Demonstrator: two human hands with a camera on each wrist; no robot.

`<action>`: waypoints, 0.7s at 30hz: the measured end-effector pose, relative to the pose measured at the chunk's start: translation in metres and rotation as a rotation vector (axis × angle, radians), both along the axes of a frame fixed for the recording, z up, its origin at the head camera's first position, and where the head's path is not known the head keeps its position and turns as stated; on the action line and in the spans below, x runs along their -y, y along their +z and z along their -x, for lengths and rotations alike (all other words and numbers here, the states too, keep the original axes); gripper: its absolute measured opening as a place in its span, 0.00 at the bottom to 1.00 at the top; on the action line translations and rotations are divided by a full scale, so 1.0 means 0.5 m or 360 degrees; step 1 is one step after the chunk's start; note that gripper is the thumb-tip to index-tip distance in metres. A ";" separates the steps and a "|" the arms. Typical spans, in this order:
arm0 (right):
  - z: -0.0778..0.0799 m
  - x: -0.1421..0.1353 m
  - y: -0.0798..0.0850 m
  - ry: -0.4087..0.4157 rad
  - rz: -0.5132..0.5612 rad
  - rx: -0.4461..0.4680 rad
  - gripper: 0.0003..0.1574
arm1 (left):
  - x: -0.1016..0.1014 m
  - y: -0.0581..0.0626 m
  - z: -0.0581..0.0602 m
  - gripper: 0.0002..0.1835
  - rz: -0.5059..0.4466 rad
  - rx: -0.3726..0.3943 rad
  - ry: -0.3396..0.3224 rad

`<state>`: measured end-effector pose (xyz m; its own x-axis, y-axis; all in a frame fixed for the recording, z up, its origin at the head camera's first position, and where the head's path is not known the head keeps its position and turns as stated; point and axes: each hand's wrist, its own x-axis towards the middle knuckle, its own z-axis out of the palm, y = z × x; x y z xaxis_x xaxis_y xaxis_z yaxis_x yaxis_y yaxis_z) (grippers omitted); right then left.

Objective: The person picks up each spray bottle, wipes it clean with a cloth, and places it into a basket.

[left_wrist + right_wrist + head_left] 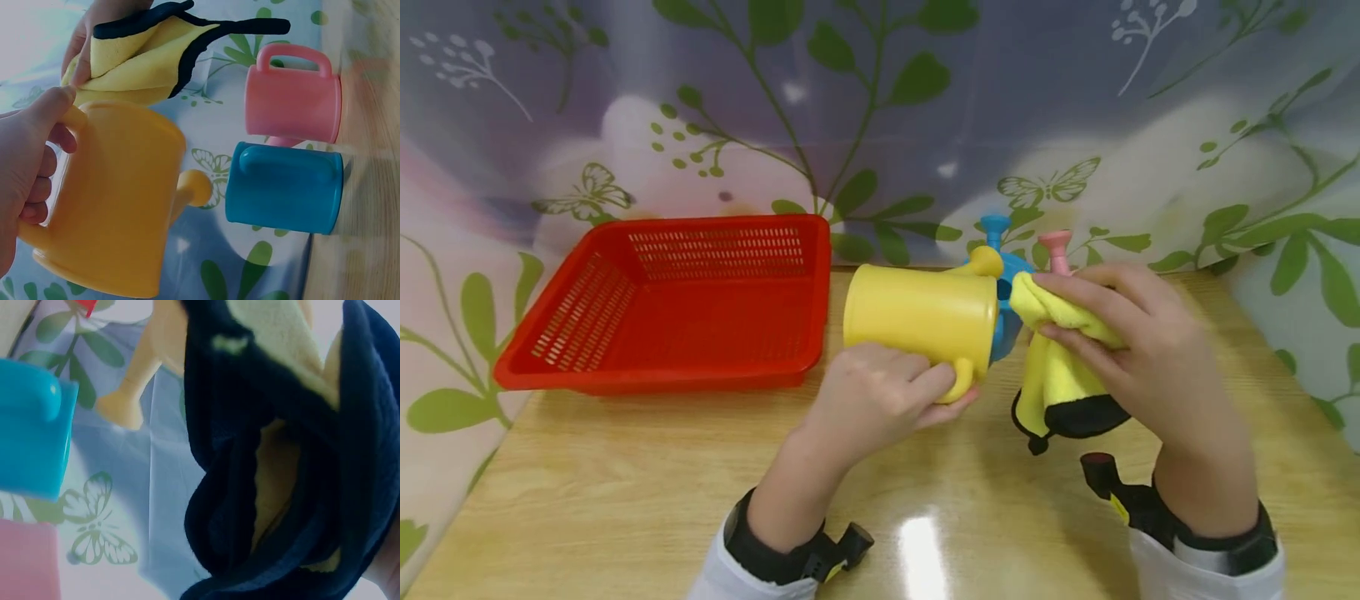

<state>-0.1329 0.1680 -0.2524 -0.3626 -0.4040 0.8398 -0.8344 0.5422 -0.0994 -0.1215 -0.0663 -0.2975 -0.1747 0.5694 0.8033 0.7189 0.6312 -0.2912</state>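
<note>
My left hand [887, 392] grips the handle of a yellow watering can [917, 312], which is tipped on its side above the table with its opening toward the right. A yellow cloth with black edging [1075, 367] hangs from my right hand [1150, 350], pinched between thumb and fingers close to the can's open end. In the left wrist view the cloth [137, 62] sits right at the can's rim. Behind the hands stand a blue watering can [284, 190] and a pink watering can [294, 103], side by side. The right wrist view shows mostly folded cloth [231, 425].
A red plastic basket [730, 308] with slotted walls stands at the left of the wooden table [647, 492]. A patterned backdrop [880, 125] with leaves and butterflies rises behind the table's far edge.
</note>
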 end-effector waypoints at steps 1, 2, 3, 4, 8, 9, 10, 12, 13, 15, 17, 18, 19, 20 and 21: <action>0.000 0.006 0.002 0.0029 -0.0030 -0.0027 0.25 | 0.002 0.001 0.000 0.18 0.0001 0.0000 -0.0002; 0.001 0.012 0.005 0.0051 -0.0071 -0.0056 0.24 | 0.004 0.002 0.000 0.18 0.0003 -0.0001 -0.0003; 0.002 0.018 0.010 0.0072 -0.0113 -0.0084 0.23 | 0.005 0.003 0.000 0.18 0.0006 -0.0005 0.0002; 0.002 0.023 0.016 0.0072 -0.0168 -0.0120 0.21 | 0.007 0.004 -0.001 0.18 0.0009 -0.0008 0.0005; -0.003 0.031 0.056 0.0070 -0.0517 -0.0197 0.16 | 0.009 0.005 0.000 0.18 0.0011 -0.0008 0.0008; -0.005 0.031 0.066 0.0076 -0.0607 -0.0206 0.17 | 0.008 0.004 0.000 0.18 0.0010 -0.0007 0.0009; -0.007 0.031 0.077 0.0083 -0.0697 -0.0212 0.18 | 0.007 0.004 0.000 0.18 0.0008 -0.0004 0.0006; -0.011 0.030 0.095 0.0094 -0.0860 -0.0192 0.23 | 0.004 0.002 0.001 0.18 0.0007 -0.0002 0.0003; -0.011 0.029 0.102 0.0085 -0.0936 -0.0182 0.25 | 0.002 0.001 0.001 0.18 0.0009 -0.0001 0.0004; -0.007 0.026 0.106 0.0067 -0.1064 -0.0190 0.32 | 0.001 0.000 0.002 0.17 0.0017 0.0002 0.0012; 0.002 0.019 0.101 0.0021 -0.1177 -0.0200 0.38 | 0.001 0.000 0.002 0.17 0.0023 -0.0005 0.0024; 0.010 0.014 0.094 -0.0008 -0.1242 -0.0217 0.40 | 0.001 0.001 0.002 0.17 0.0025 -0.0006 0.0029; 0.012 0.014 0.092 -0.0015 -0.1267 -0.0215 0.42 | 0.001 0.001 0.003 0.17 0.0025 -0.0009 0.0034; 0.015 0.016 0.089 -0.0018 -0.1279 -0.0217 0.45 | 0.001 0.001 0.003 0.17 0.0026 -0.0017 0.0042; 0.015 0.020 0.089 -0.0026 -0.1297 -0.0225 0.45 | 0.001 0.002 0.004 0.17 0.0025 -0.0025 0.0049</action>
<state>-0.1405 0.1581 -0.2079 -0.2869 -0.9016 0.3237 -0.8008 0.4112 0.4355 -0.1234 -0.0669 -0.2966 -0.1798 0.5768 0.7969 0.6946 0.6481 -0.3124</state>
